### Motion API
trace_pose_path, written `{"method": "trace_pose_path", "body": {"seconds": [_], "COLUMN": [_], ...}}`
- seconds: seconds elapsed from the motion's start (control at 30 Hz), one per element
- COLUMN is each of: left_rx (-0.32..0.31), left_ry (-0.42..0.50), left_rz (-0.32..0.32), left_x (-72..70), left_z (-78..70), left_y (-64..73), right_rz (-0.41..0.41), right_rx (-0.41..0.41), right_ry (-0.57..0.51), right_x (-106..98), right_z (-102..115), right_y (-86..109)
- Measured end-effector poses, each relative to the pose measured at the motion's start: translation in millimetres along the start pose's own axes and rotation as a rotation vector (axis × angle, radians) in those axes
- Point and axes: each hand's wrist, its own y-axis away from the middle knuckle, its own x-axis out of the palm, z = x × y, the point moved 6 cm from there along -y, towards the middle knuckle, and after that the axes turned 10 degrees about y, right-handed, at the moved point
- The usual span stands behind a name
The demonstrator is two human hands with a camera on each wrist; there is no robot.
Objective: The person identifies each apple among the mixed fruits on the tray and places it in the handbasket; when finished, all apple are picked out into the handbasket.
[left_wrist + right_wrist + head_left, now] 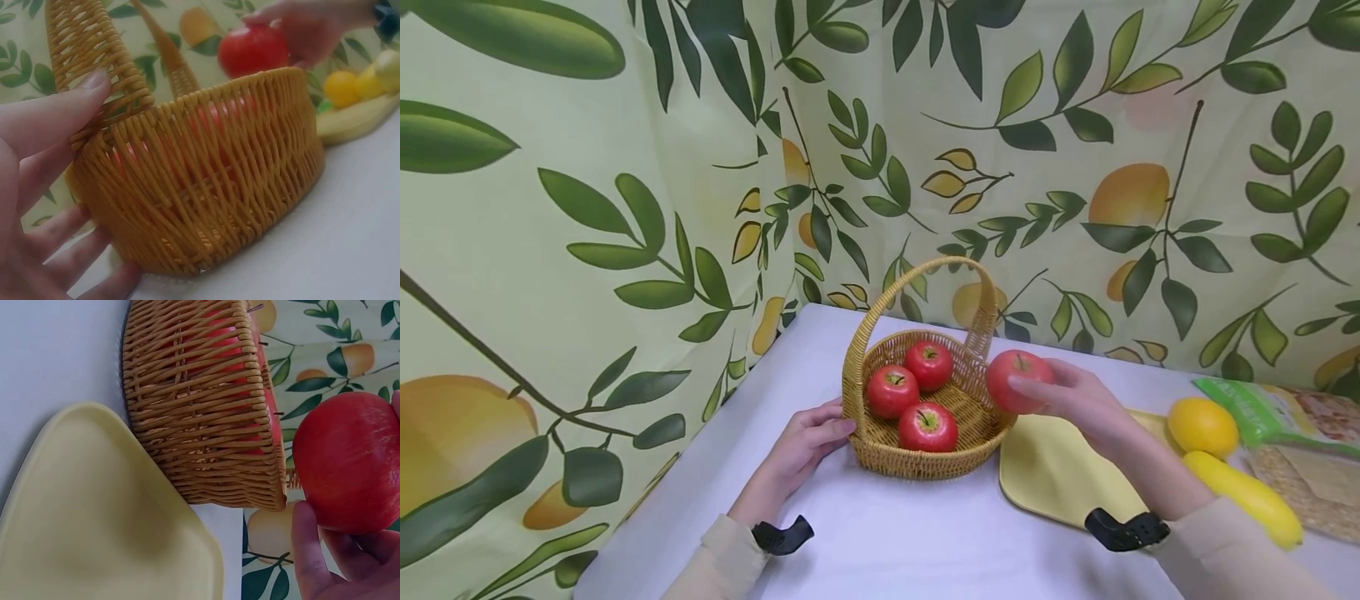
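A brown wicker basket with a tall arched handle stands on the white table. Inside it are three red apples, one near the front, one at the left and one at the back. Against the basket's left side rests my left hand, its thumb touching the base of the handle and its fairly straight fingers spread along the weave. My right hand holds another red apple between thumb and fingers, just above the basket's right rim. The right wrist view shows that apple close up.
A pale yellow tray lies right of the basket, under my right forearm. Farther right are an orange, a long yellow fruit or vegetable and green-and-clear food packs. Leaf-patterned cloth hangs behind and at the left.
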Motion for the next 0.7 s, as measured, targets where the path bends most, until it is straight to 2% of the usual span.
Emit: {"method": "trace_pose_path", "body": {"seconds": [0.4,0.7], "left_rx": [-0.003,0.000], "left_ry": [0.007,0.003], "left_rz": [-0.005,-0.014], "left_x": [0.7,-1.1], "left_z": [-0.5,-0.3], "left_y": [0.7,-0.7], "right_rz": [0.051,0.144], "right_rx": [-0.037,-0.068], "right_ry": [0.023,0.027], "right_x": [8,15], "right_z": [8,21], "right_y": [-10.8,-18.7]}}
